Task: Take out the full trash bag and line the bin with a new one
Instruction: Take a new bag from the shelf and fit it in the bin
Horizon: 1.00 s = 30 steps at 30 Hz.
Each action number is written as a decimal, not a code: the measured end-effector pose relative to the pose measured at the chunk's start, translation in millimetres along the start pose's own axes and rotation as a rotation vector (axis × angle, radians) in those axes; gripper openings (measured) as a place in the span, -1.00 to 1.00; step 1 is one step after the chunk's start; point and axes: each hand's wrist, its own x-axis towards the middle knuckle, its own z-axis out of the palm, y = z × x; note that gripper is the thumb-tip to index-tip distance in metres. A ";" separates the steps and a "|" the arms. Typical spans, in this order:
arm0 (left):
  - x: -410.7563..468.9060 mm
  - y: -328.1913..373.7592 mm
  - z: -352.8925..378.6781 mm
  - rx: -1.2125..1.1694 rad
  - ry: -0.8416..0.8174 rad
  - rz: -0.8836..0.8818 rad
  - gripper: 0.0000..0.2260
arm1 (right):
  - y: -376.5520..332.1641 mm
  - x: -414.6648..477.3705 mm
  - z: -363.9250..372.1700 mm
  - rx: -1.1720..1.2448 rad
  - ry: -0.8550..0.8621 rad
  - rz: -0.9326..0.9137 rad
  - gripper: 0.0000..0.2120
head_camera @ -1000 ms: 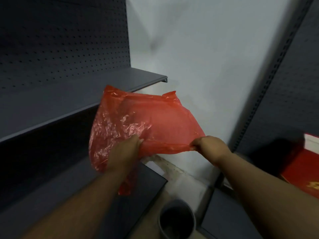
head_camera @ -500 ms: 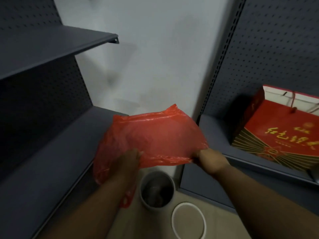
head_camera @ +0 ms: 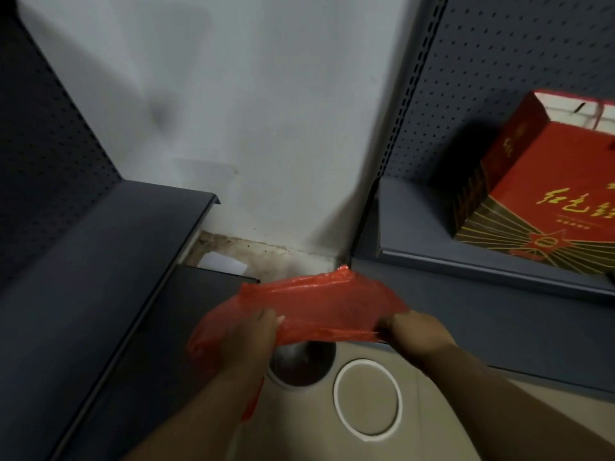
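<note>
A thin red plastic bag (head_camera: 319, 307) is stretched between both hands in the lower middle of the view. My left hand (head_camera: 248, 337) grips its near edge on the left; part of the bag hangs down past that wrist. My right hand (head_camera: 414, 334) pinches the near edge on the right. Directly beneath the bag stands a small round metal bin (head_camera: 299, 364) on the floor, its dark inside partly hidden by the bag.
A white ring (head_camera: 367, 399) lies on the beige floor right of the bin. Dark grey shelves (head_camera: 109, 261) flank the corner on the left and right. A red gift bag (head_camera: 545, 194) stands on the right shelf. White wall behind.
The view has tilted down toward the floor. Both hands have lowered the red bag until it hovers just over the bin's mouth; the grips are unchanged.
</note>
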 end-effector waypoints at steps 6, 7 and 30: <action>15.0 1.1 43.4 -0.222 0.069 -0.168 -0.78 | 25.3 31.7 42.8 -0.047 -0.026 -0.008 -0.75; 20.3 -4.4 54.8 -0.215 0.058 -0.155 -0.77 | 29.5 36.8 49.6 -0.051 -0.021 -0.010 -0.76; 142.9 -163.1 207.7 0.175 0.344 0.392 -0.47 | 27.2 183.5 209.1 -0.004 0.319 -0.267 -0.76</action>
